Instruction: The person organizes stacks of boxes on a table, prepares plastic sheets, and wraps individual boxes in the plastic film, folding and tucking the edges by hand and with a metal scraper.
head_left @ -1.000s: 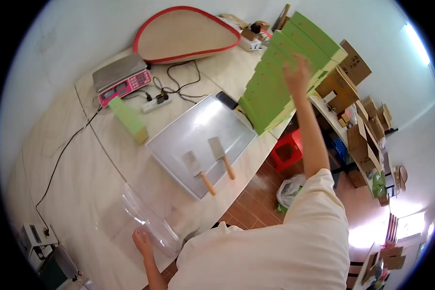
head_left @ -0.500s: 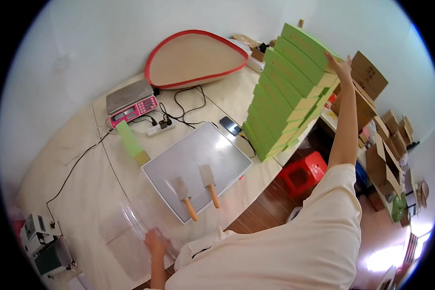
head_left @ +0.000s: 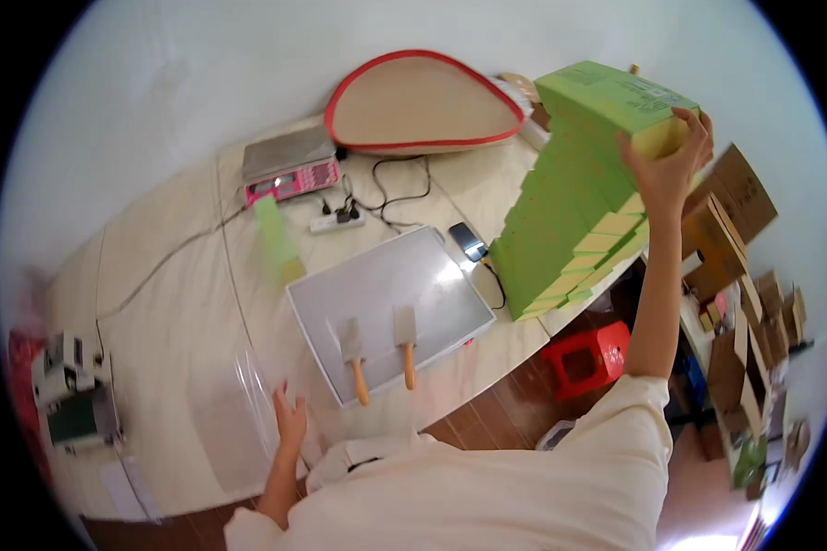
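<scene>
My right hand grips the end of the top green box, thumb on one side and fingers on the other. That box tilts on a tall stack of green boxes. My left hand has its fingers apart and holds nothing, beside clear plastic sheets at the table's front. Two wooden-handled scrapers, one left and one right, lie on the metal tray. A single green box lies left of the tray.
A pink scale, a power strip with cables and a phone lie behind the tray. A red-rimmed board leans at the wall. A red stool stands right, a machine at far left.
My right hand has come onto the top box and closed on its end; the box has turned and tilted. My left hand has its fingers spread beside the plastic. The view has shifted.
</scene>
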Available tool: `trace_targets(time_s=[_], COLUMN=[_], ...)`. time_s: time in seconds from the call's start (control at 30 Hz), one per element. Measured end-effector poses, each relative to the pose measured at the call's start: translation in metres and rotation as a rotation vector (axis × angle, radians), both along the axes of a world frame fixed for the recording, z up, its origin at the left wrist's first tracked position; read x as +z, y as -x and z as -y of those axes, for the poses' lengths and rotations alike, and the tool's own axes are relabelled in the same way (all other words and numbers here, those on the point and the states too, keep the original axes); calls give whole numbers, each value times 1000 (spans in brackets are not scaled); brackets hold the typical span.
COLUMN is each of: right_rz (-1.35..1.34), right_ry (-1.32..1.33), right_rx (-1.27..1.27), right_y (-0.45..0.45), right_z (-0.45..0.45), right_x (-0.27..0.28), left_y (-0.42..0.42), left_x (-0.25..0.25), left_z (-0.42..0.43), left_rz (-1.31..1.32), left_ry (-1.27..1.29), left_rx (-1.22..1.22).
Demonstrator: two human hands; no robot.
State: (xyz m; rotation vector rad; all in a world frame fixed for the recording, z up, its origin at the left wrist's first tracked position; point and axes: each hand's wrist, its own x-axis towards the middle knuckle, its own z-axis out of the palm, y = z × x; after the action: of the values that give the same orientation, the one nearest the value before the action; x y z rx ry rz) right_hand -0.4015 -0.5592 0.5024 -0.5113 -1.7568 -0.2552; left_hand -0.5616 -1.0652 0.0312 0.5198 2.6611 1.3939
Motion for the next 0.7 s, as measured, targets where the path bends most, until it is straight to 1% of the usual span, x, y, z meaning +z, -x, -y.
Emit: trace_targets(time_s=[0.03, 0.07, 0.1, 0.13, 0.17, 0.2, 0.27, 0.3, 0.33, 0.4, 0.43, 0.57, 0.63, 0.7], right_rz=[92, 180, 234, 283, 306, 245, 104, 168, 212, 410, 397, 312, 353, 566], right_ry=[-117, -236, -281, -325, -313, -302, -261, -88, 97, 108, -221, -208, -229, 42], right_rx=[42, 93, 225, 367, 441, 805, 1256, 1369, 1471, 1610, 1632, 1714, 1838, 1925], right_y=[8, 15, 18, 23, 33, 44, 61, 57, 53, 49, 56, 71, 92, 99], right_z=[32, 62, 90, 113, 132, 151, 187, 201, 214, 243, 262, 312, 334, 357], right_x=[-6, -14, -25, -36, -49, -62, -104, -133, -162, -188, -196, -253, -267, -272], left_y=[5, 7, 4, 7, 9, 6, 8, 14, 14, 7, 2, -11, -14, -15], left_x=[1, 51, 96, 108, 120, 146, 171, 171, 172, 172, 171, 165, 159, 152], left_z=[-20, -43, -64, -75, -87, -95, -95, -87, -75, -46, -28, 45, 85, 127], left_rz=[156, 377, 612, 766, 890, 997, 1378, 1460, 1472, 1466, 1448, 1369, 1330, 1289], left_ry=[-299, -495, -608, -762, -835, -965, -1294, -1410, -1495, -1583, -1611, -1685, -1717, -1735], left_rx=[-3, -68, -90, -244, -386, -493, -661, -943, -1004, -1016, -983, -778, -678, -588])
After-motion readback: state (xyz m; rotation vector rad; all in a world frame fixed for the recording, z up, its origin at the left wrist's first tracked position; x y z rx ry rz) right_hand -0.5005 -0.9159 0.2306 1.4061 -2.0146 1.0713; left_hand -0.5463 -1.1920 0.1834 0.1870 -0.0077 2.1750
